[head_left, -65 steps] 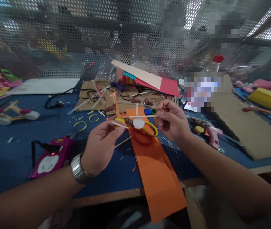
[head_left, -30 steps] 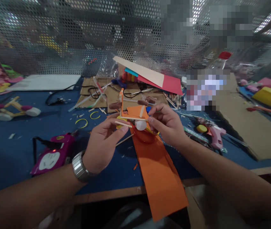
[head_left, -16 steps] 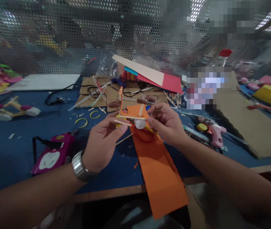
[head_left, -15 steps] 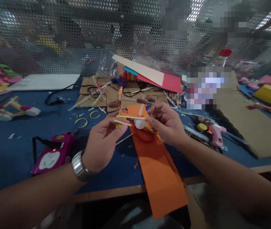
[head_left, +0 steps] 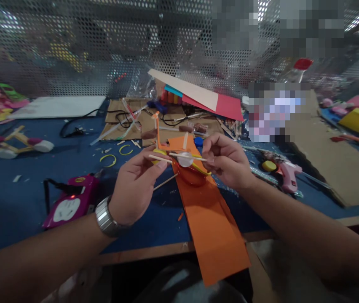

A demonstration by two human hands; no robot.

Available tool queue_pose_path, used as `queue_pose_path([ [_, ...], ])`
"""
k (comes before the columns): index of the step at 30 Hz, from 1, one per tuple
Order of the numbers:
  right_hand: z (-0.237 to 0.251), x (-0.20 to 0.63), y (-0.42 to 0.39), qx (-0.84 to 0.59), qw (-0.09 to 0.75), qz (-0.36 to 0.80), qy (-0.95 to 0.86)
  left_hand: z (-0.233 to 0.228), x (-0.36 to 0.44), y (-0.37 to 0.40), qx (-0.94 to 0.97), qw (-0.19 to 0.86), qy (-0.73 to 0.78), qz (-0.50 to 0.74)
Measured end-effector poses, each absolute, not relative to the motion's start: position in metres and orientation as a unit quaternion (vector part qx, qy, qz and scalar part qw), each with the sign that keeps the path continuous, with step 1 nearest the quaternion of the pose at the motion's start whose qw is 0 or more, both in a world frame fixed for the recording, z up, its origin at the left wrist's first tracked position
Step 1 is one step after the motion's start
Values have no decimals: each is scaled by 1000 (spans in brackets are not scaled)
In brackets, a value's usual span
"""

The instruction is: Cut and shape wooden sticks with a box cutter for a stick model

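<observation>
A small stick model (head_left: pixel 171 149) with a white disc (head_left: pixel 185 159) is hanging above the orange paper strip (head_left: pixel 209 219) and blue table (head_left: pixel 15 198). The left hand (head_left: pixel 135 185) is pinching one thin stick end, the right hand (head_left: pixel 226 162) pinching the other. A pink glue gun (head_left: pixel 285 174) is lying to the right.

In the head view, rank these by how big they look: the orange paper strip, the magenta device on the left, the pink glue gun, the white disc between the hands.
1. orange paper strip
2. magenta device
3. pink glue gun, though it lies farther off, so this is unsure
4. white disc
</observation>
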State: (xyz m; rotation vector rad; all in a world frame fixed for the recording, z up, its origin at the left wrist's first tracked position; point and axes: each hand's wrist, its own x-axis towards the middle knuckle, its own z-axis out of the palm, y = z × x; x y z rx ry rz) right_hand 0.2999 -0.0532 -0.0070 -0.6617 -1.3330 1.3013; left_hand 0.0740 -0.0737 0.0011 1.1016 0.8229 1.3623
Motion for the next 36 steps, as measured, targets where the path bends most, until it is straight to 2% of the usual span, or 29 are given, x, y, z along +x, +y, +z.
queue_pose_path([
  [17, 9, 298, -47, -319, 642, 542, -439, -1, 74, -71, 408, 603, 326, 603],
  [24, 6, 299, -46, -313, 636, 532, -464, -2, 74, -72, 401, 606, 328, 603],
  [36, -4, 300, -52, -326, 641, 445, -534, -1, 73, -74, 444, 591, 337, 582],
])
